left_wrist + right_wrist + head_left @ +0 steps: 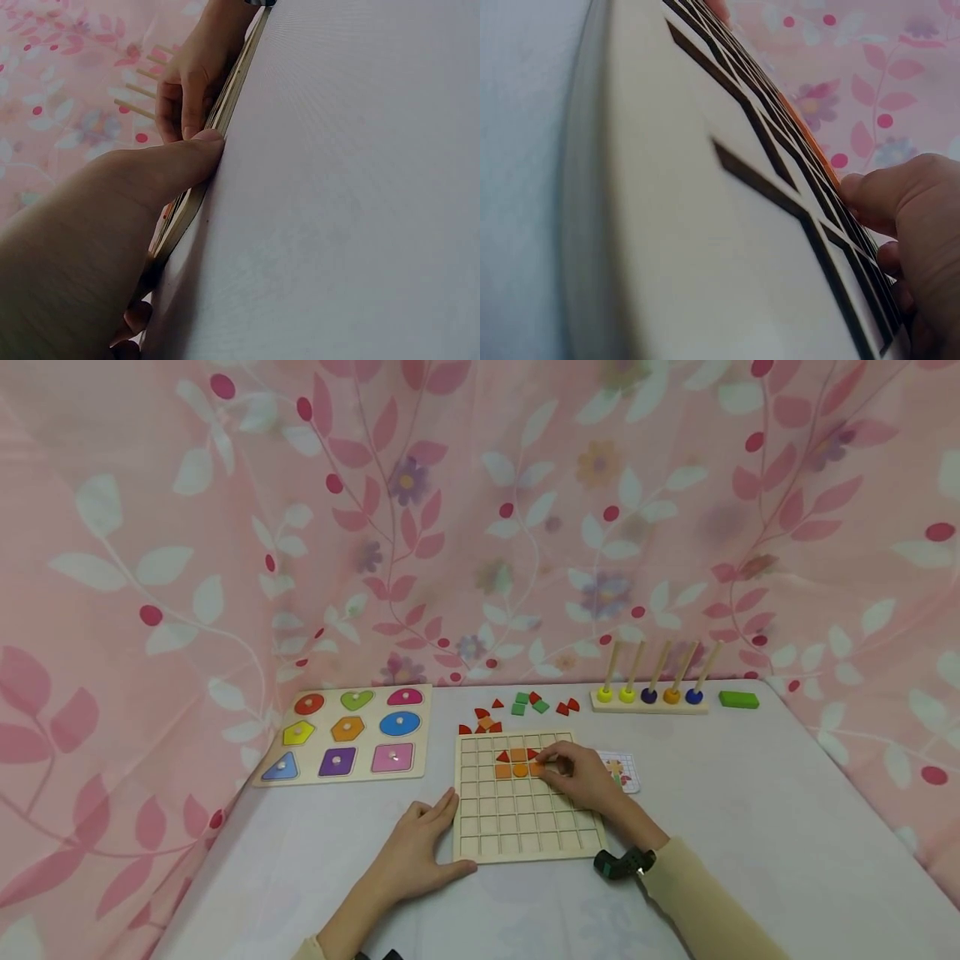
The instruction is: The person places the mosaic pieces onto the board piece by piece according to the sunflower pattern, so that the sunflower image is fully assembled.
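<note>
A pale wooden grid board [517, 827] lies on the table. My left hand [423, 852] steadies its left side, fingers stretched along the edge and thumb at the front left corner. Over the upper right of the grid, my right hand [588, 777] pinches an orange square tile [536, 770] at its cell, thumb right at the orange edge in the right wrist view. Left of it sit an orange round tile [521, 770] and another orange square [502, 771]. The row behind holds a red triangle [503, 757], an orange square [518, 754] and a red piece [532, 753].
Loose red, orange and green tiles [519, 709] lie behind the board. A picture card [626, 772] is partly behind my right hand. At left lies a shape puzzle [381, 732]; at back right stand a peg stacker [651, 706] and a green block [738, 700].
</note>
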{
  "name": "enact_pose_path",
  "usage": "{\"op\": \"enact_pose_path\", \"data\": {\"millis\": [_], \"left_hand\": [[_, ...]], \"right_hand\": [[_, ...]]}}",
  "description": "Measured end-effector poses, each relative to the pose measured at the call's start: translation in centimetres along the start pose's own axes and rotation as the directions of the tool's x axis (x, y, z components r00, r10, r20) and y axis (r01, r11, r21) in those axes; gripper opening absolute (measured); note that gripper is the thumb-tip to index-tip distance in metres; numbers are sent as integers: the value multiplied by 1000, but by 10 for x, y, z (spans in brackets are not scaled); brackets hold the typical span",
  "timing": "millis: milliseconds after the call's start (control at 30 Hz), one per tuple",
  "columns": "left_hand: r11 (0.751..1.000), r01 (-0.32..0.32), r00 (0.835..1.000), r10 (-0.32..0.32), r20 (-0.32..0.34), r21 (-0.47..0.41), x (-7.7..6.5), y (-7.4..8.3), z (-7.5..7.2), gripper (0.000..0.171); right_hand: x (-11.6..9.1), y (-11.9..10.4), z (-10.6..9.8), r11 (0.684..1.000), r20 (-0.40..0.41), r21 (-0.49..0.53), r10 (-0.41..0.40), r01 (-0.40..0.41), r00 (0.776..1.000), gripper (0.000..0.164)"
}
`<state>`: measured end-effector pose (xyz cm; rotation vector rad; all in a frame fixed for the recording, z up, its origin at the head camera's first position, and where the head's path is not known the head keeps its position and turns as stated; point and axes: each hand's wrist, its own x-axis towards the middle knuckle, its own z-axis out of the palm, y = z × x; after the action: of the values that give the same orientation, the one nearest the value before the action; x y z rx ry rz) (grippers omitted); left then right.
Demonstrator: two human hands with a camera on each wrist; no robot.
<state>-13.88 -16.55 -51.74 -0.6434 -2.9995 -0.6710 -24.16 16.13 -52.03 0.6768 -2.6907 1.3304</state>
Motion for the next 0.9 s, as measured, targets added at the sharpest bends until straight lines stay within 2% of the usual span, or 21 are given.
{"op": "enact_pose_path", "data": {"millis": [100, 300, 533, 900], "left_hand": [[1000, 1, 1000, -1, 4, -8, -1, 0, 2, 106], [1000, -6, 1000, 7, 14, -11, 0, 1, 4, 106], [1000, 2, 1000, -2, 8, -6, -2, 2, 2, 105], [1000, -1, 1000, 1, 2, 5, 0, -1, 0, 105]], "right_hand": [[-2, 0, 0, 1000, -6, -7, -12, 12, 1000, 22], [-3, 0, -2, 997, -74, -46, -71, 68, 995, 27], [2, 2, 3, 988, -19, -141, -68, 65, 998, 35], [4, 4, 4, 989, -19, -140, -51, 48, 999, 28]]}}
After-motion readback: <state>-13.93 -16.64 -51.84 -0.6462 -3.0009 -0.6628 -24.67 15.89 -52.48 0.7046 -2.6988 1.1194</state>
